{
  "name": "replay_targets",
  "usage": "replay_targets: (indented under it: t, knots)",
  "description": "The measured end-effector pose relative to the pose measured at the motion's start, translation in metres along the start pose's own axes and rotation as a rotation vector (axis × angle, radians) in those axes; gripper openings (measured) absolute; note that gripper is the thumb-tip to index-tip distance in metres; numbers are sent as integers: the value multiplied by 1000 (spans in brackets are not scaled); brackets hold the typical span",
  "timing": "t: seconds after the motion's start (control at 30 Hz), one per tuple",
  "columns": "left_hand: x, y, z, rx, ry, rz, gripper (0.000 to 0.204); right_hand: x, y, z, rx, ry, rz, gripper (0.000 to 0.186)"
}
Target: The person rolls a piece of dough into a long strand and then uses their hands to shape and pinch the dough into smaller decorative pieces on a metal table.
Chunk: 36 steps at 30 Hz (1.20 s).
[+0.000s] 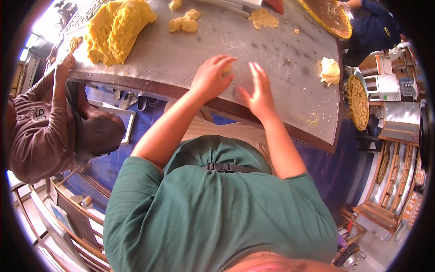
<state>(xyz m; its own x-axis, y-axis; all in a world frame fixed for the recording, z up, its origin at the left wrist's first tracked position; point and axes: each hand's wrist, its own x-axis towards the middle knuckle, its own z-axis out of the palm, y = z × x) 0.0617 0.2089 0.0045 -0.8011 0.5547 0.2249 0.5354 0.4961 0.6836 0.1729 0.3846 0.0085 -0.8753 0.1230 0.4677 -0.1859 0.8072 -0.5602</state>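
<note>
My left hand (212, 78) is curled at the steel worktable's (281, 68) near edge, over a small pale yellow dough piece (227, 70) that is mostly hidden by my fingers. My right hand (257, 90) is just to its right, fingers stretched out, holding nothing. A large yellow dough mound (118, 29) lies on the table to the upper left, with smaller dough pieces (185, 23) beside it. A paler cream dough lump (330, 71) rests at the right side, among scattered crumbs.
A seated co-worker (41, 131) is at the left, hands on the table edge. Another person (369, 34) stands at the upper right by a round tray (308, 12). A tray of dough pieces (355, 102) is right of the table. Chairs (79, 213) stand lower left.
</note>
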Motion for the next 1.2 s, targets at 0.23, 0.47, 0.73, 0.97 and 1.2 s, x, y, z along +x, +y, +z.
replay_targets:
  t: [0.23,0.47,0.73,0.97,1.2]
  knots:
    - [-4,4,-5,-19,-16,17,43,23,27,45,-1,-153,-12,52]
    - [-43,34,-5,32,-81,142,29,-26,-12,-28,-89,-280,82,57]
    - [51,36,80,459,-280,-9,82,51,36,39,-374,-109,678,73]
    - [112,-11,89,622,-242,202,74,91,93,52,-568,-106,55,67]
    - [-13,22,21,533,-574,390,72,5,-11,-28,-430,-650,40,71]
